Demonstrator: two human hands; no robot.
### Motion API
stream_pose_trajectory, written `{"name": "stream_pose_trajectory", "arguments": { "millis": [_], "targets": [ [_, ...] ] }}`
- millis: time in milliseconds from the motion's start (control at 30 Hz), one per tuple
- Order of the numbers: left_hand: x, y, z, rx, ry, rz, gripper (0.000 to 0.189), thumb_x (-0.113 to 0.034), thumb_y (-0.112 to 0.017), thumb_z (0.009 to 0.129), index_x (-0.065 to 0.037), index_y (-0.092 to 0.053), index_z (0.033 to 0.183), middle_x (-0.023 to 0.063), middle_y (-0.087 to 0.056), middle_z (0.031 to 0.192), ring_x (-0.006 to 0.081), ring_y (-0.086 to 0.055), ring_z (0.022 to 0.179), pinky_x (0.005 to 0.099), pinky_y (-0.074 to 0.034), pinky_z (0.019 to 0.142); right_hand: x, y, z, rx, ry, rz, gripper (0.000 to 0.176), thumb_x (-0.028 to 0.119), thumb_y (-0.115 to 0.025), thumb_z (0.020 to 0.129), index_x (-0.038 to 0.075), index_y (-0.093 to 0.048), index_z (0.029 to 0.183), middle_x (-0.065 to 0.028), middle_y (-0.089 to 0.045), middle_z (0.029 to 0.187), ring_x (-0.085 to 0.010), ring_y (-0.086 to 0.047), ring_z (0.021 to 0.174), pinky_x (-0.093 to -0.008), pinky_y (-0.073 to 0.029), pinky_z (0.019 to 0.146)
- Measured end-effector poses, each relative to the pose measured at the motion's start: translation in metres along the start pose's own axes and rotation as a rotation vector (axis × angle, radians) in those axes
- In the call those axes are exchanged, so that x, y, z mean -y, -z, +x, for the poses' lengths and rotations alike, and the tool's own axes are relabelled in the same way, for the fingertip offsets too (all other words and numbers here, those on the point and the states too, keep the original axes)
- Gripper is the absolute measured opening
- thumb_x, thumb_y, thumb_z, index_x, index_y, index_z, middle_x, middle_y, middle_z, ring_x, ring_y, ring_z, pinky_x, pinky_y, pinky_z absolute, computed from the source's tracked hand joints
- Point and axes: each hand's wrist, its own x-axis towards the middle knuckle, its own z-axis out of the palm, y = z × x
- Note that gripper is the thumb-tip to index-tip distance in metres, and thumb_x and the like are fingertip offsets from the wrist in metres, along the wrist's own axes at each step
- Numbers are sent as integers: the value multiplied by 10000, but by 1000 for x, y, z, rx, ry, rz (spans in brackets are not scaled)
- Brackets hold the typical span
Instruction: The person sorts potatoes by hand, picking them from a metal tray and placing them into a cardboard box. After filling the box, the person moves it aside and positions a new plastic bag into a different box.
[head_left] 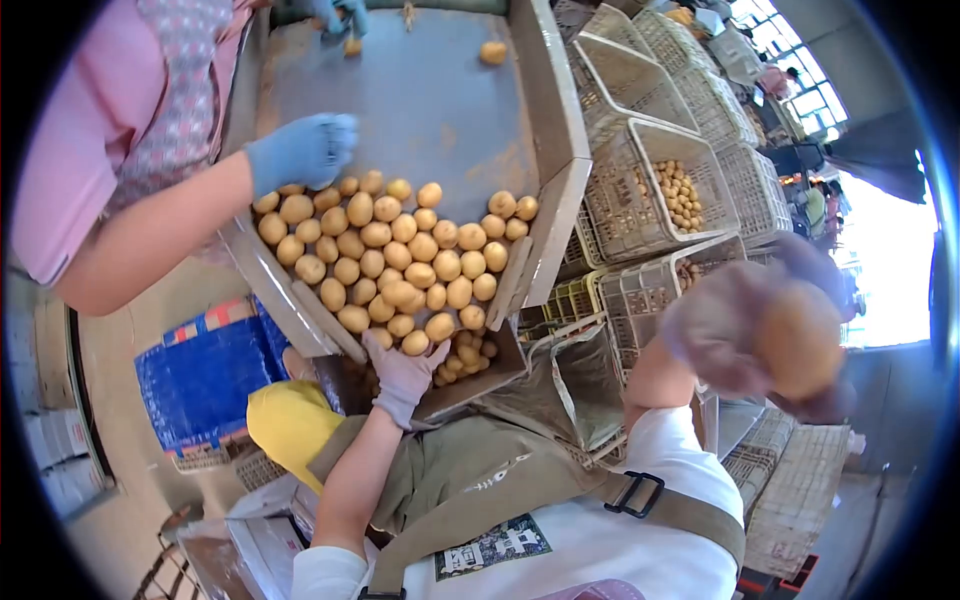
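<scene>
Potato in my raised right hand, left hand low at the sorting tray.
My right hand (735, 325), in a mauve-grey glove and blurred close to the view, is closed around a round yellow-brown potato (798, 340), up beside the stacked pale plastic crates (650, 190). My left hand (405, 378), in a matching glove, has its fingers spread wide against the loose, round golden potatoes (400, 255) at the near end of the grey-bottomed tray with worn wooden sides (440, 110); I can't tell whether it grips one. More small potatoes (465, 358) lie in the box just below. At the tray's left side, a co-worker's blue-gloved hand (305, 155) is near the top of the pile.
</scene>
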Motion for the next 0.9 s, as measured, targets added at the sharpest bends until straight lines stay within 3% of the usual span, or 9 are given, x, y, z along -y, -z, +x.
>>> {"name": "stream_pose_trajectory", "arguments": {
  "millis": [33, 167, 200, 300, 400, 567, 733, 867, 900],
  "targets": [
    [0, -2, -1, -62, 8, 6, 950, -797, -454, 880, -227, -209, 1600, 33, -283, 1634, 333, -334, 1472, 636, -349, 1130, -23, 6, 14, 37, -20, -103, 731, 597, -568, 926, 33, -456, 1377, -162, -619, 1221, -281, -588, 1185, -515, -365, 1164],
    [0, 3, 0, 26, 15, 7, 953, -809, -452, 871, -219, -244, 1590, 31, -325, 1610, 336, -349, 1455, 634, -342, 1135, -113, -27, 29, 525, -495, -808, 810, 411, -594, 945, 14, -259, 1567, -228, -317, 1595, -345, -303, 1496, -470, -264, 1234],
    [-3, 1, 0, 3, 35, -22, 952, -809, -451, 872, -218, -244, 1588, 31, -325, 1610, 336, -348, 1456, 635, -347, 1132, -97, -31, 27, 501, -762, -559, 871, 370, -603, 951, 35, -145, 1611, -233, -172, 1658, -364, -264, 1512, -502, -264, 1224],
    [-2, 2, -2, -13, 58, -99, 944, -806, -448, 878, -214, -246, 1586, 34, -319, 1615, 336, -339, 1465, 634, -357, 1127, -59, -37, -22, 604, -406, -404, 400, 90, -629, 938, 22, -612, 1332, -154, -677, 1263, -280, -636, 1184, -411, -477, 1060],
    [1, 1, 0, -31, -5, -11, 936, -800, -454, 880, -219, -259, 1587, 36, -310, 1619, 346, -321, 1468, 629, -322, 1146, -19, -31, -86, 890, -395, -192, 418, 36, -663, 869, 57, -639, 1286, -113, -688, 1098, -267, -638, 935, -411, -491, 913],
    [1, -3, 0, -58, -2, -8, 804, -759, -372, 919, -259, -343, 1549, 11, -349, 1613, 307, -365, 1461, 636, -312, 1138, 65, -26, -142, 1189, -497, -13, 371, 154, -697, 835, 45, -661, 1187, -141, -691, 1104, -326, -649, 1015, -475, -459, 972],
    [1, -1, 2, -42, 1, -22, 958, -833, -387, 878, -209, -245, 1591, 65, -307, 1630, 338, -339, 1471, 633, -285, 1156, 124, -25, -192, 1456, -548, 208, 444, 186, -690, 833, 85, -640, 1263, -141, -643, 1254, -337, -601, 1172, -505, -404, 1053],
    [1, -7, -1, -126, -9, -70, 868, -787, -289, 908, -239, -289, 1581, 48, -320, 1628, 318, -301, 1494, 637, -244, 1158, 122, -38, -225, 1643, -550, 49, 461, 260, -679, 845, 102, -631, 1276, -141, -622, 1259, -349, -587, 1161, -515, -396, 1056],
    [2, -9, -2, -199, -32, -27, 860, -786, -285, 910, -242, -299, 1576, 41, -326, 1622, 296, -290, 1498, 628, -210, 1165, 121, -46, -229, 1511, -574, 4, 433, 268, -691, 826, 112, -636, 1226, -130, -625, 1202, -340, -588, 1137, -503, -404, 1038]
  ]
}}
